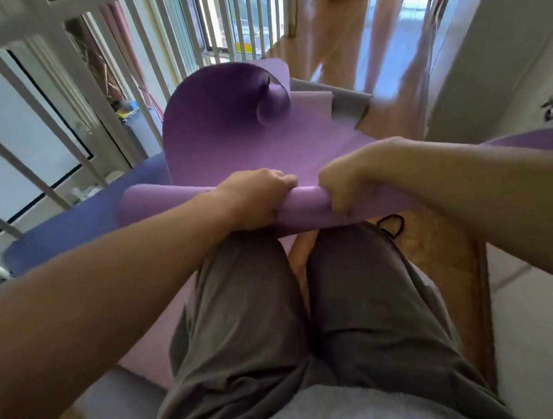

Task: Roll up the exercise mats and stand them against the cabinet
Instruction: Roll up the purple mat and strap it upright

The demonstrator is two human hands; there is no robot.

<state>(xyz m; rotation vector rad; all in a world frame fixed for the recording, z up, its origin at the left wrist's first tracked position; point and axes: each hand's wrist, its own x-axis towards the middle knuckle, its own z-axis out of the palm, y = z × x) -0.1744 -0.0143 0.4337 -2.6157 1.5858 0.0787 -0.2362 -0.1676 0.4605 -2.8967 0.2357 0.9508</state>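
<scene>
Between the left hand (256, 199) and right hand (356, 179), both curled tight around it, sits the rolled end of the purple mat (225, 139); its loose length curls away beyond their knuckles.

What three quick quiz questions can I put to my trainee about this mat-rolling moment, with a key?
1. True or false: the left hand and the right hand both hold the rolled near end of the purple mat.
2. Which thing lies beneath the purple mat on the left side? A: a blue mat. B: a towel. C: a cardboard sheet.
3. Fill in the gap: the far end of the purple mat does not lie flat; it is ___ up.

Key: 1 true; 2 A; 3 curled.
</scene>
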